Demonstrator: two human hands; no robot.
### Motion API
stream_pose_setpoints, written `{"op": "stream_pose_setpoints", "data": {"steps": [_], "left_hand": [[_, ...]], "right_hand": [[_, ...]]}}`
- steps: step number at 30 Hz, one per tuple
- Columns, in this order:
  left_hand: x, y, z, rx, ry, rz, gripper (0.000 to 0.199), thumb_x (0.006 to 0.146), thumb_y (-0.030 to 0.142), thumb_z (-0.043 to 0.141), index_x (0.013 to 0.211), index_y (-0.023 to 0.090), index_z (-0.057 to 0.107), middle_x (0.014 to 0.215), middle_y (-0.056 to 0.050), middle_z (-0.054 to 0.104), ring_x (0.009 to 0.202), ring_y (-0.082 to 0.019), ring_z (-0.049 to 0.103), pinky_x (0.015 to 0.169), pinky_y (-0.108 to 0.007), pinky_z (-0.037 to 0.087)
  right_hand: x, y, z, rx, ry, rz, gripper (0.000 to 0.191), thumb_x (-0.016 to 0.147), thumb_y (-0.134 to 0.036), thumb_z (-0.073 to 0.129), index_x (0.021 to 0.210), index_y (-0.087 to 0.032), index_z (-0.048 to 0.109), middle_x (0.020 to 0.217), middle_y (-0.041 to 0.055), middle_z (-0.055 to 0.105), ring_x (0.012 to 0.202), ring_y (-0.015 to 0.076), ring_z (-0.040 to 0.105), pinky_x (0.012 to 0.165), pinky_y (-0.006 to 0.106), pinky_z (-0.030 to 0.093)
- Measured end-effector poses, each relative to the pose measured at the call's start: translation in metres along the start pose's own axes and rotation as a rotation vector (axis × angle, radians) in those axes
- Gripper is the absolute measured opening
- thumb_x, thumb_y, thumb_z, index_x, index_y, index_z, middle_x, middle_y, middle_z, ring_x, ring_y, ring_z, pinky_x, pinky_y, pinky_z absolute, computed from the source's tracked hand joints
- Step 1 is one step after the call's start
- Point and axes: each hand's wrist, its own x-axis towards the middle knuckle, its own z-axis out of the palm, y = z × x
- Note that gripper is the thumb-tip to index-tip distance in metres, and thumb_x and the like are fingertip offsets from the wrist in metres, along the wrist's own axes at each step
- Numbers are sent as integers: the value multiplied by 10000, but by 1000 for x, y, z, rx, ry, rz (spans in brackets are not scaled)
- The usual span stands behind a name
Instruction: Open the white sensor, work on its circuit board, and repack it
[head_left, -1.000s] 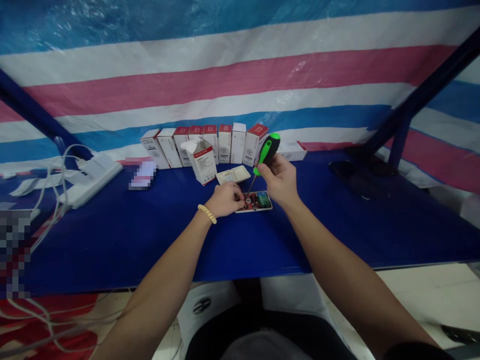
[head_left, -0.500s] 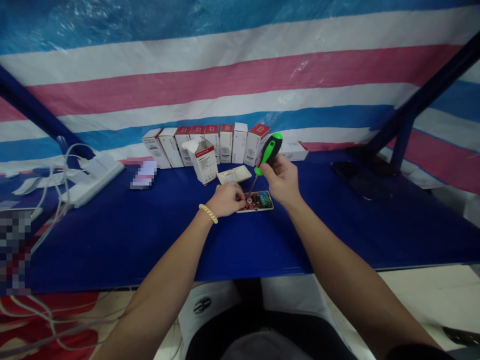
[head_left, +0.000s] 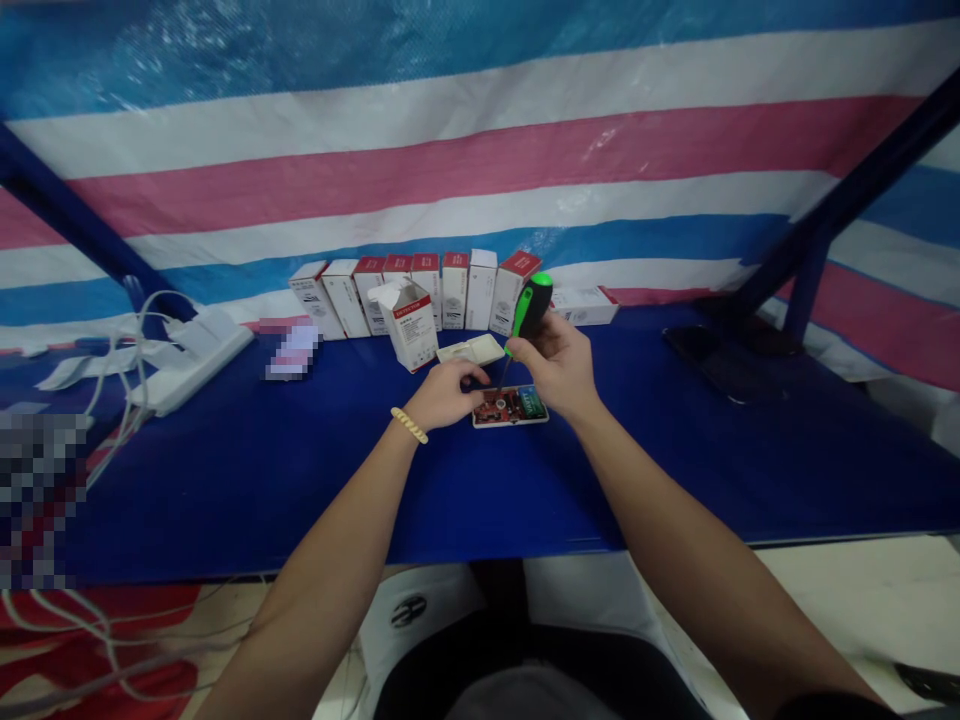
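1. The white power strip (head_left: 180,368) lies at the left of the tabletop (head_left: 495,500).
2. The opened carton (head_left: 414,336) stands before the row of boxes (head_left: 454,290).
3. The left hand (head_left: 444,395) curls its fingers at the left end of the device (head_left: 513,406); whether it grips cannot be told.
4. The device lies between the hands, circuitry exposed.
5. The right hand (head_left: 564,367) grasps the screwdriver (head_left: 532,306), shaft directed down at the device.
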Motion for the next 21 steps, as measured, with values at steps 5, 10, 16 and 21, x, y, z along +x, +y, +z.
{"op": "stream_pose_setpoints", "data": {"steps": [5, 10, 16, 21], "left_hand": [[-1, 10, 6, -185, 180, 116, 188, 755, 257, 712, 914, 168, 668, 890, -24, 696, 813, -157, 610, 759, -311, 492], [0, 16, 17, -144, 227, 95, 18, 781, 162, 680, 768, 156, 669, 754, -6, 696, 689, -139, 608, 699, -301, 490], [1, 16, 19, -93, 210, 171, 124, 803, 80, 616, 863, 145, 702, 850, -44, 719, 801, -171, 648, 770, -319, 500], [2, 12, 18, -151, 158, 181, 155, 816, 59, 562, 844, 132, 696, 778, -22, 694, 710, -144, 613, 688, -275, 479]], "right_hand": [[-2, 1, 8, -63, 64, -3, 362, 721, -447, 715, 972, -224, 580, 858, 15, 647, 798, 164, 618, 729, 359, 528], [-3, 5, 12, -108, 123, -6, 438, 646, -465, 773, 938, -234, 543, 801, -7, 613, 759, 155, 592, 710, 351, 518], [-5, -2, 5, 42, -65, 1, 370, 796, -488, 628, 1068, -247, 563, 982, 38, 671, 905, 192, 634, 837, 401, 523], [-7, -15, 3, 124, -187, 93, 347, 796, -434, 640, 1086, -253, 585, 1019, 42, 697, 908, 204, 649, 716, 370, 552]]}}
